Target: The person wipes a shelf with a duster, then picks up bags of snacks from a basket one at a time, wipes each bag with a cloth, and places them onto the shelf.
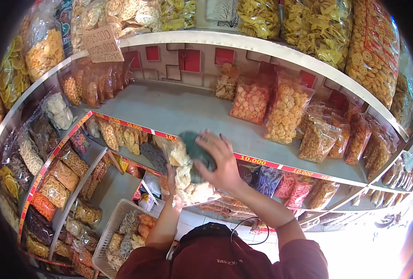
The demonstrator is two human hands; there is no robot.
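In front of the shelf's edge, a clear bag of pale crackers (pixel 183 174) is held up by my left hand (pixel 172 189), whose fingers lie along its left side. My right hand (pixel 220 160) grips a dark green cloth-like thing (pixel 191 145) at the top of the bag. That green thing is smeared by motion, so its exact kind does not show. The bag's lower end sits near my chest, over the shelf's front strip.
A grey shelf (pixel 174 104) curves ahead, with snack bags (pixel 288 109) at its right and more at its left. A basket of bags (pixel 105 232) stands low left. Further bags (pixel 315 30) fill the upper shelf; a cardboard price sign (pixel 103 44) hangs there.
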